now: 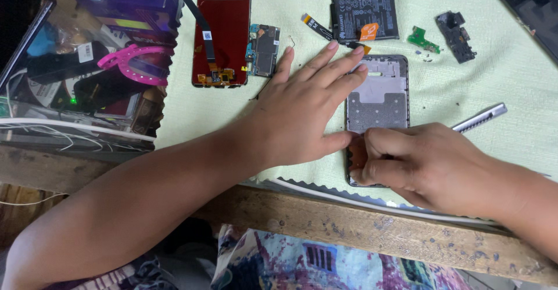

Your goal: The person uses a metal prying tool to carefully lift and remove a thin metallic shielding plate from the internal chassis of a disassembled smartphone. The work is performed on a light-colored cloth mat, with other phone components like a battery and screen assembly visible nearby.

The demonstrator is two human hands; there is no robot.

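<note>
Nearest me, past my patterned lap cloth, runs the worn wooden bench edge, and my forearms cross it onto the pale green scalloped work mat.

At the far left, off the mat, sits a glass-topped tray of clutter with a pink looped band on it. Next, on the mat, the red phone screen panel lies face down, its flex cable trailing, set aside out of my way. Just right of it is the small dark circuit board.

My left hand is spread flat, palm on the mat and fingertips pressing the left rim of the grey open phone frame, pinning it so it won't slide. Beyond the frame rests the black rectangular battery with an orange tab.

My right hand is curled tight at the frame's near end, thumb and fingers pinching something there; what exactly it grips I cannot tell. A slim silver metal tool pokes out past its knuckles on the mat. Far right lie a little green board and a black plastic piece, kept well apart.
</note>
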